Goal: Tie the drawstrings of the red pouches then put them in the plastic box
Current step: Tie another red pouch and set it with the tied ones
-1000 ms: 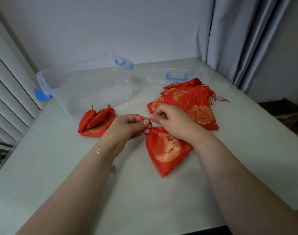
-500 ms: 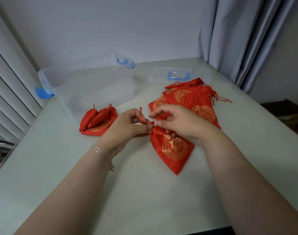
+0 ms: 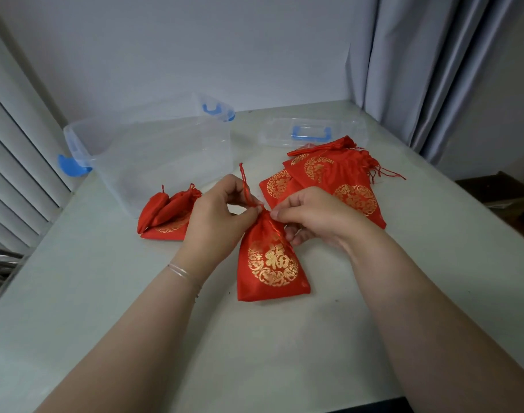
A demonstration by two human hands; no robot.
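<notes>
The light over my table (image 3: 374, 293) is soft and even, fairly dim, with a cool grey cast — no hard glare anywhere. My forearms throw only faint, diffuse shadows. The wide lens bends the wall and curtain (image 3: 433, 70) at the edges. Focus is decent mid-frame — my left hand (image 3: 222, 216) looks slightly soft.

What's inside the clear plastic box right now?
The box looks empty; its floor shows through the clear walls. No pouches are inside. Its near left corner is partly hidden by two pouches lying in front.
</notes>
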